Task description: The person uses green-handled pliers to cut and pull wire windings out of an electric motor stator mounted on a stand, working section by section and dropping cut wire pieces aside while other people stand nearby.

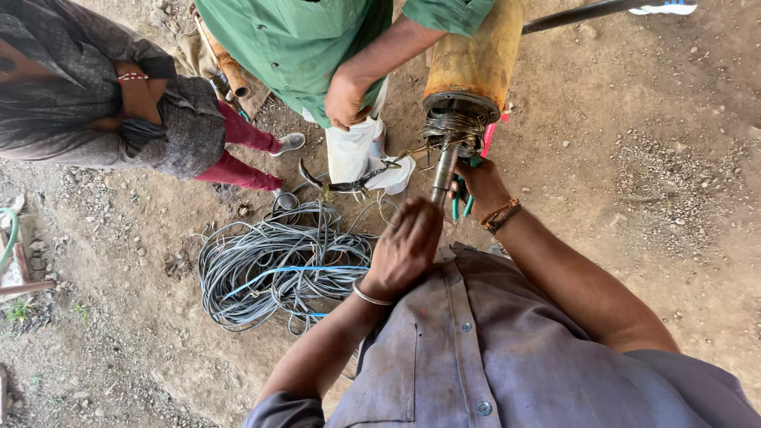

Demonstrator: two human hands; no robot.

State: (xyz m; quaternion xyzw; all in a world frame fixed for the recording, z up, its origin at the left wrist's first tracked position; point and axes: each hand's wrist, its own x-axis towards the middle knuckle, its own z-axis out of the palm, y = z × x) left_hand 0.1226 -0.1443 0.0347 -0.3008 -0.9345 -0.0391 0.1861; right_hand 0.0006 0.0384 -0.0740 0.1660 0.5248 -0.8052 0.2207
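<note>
A rusty yellow cylindrical motor point(474, 55) stands on the dirt, its open end showing wound wires and a steel shaft point(443, 170). My left hand point(406, 247) is curled just below the shaft's tip, fingers bent toward it; what it grips is hidden. My right hand point(478, 187) is closed on green-handled pliers point(461, 208) beside the shaft. A metal bangle sits on my left wrist, thread bands on my right.
A coil of grey and blue cable point(281, 265) lies on the ground to the left. A person in a green shirt point(297, 40) stands opposite, one hand point(346, 99) near the motor. Another person in grey point(95, 95) crouches at far left. A dark pipe point(587, 12) crosses the top.
</note>
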